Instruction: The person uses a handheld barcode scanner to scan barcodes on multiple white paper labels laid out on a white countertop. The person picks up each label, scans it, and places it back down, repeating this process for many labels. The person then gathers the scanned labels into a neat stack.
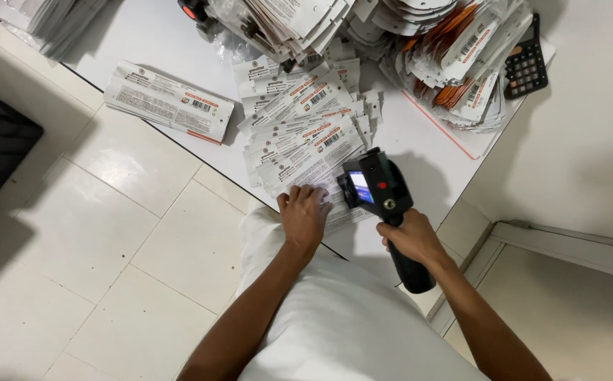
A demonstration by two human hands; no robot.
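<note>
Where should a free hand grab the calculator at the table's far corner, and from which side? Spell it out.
Judging by its pose, grip the calculator across its two long edges near the lower keypad end, coming from the wall side. It lies flat at the table corner, and that side is bare, while piled packets crowd its other edge. Its top end sits out of view.
</note>
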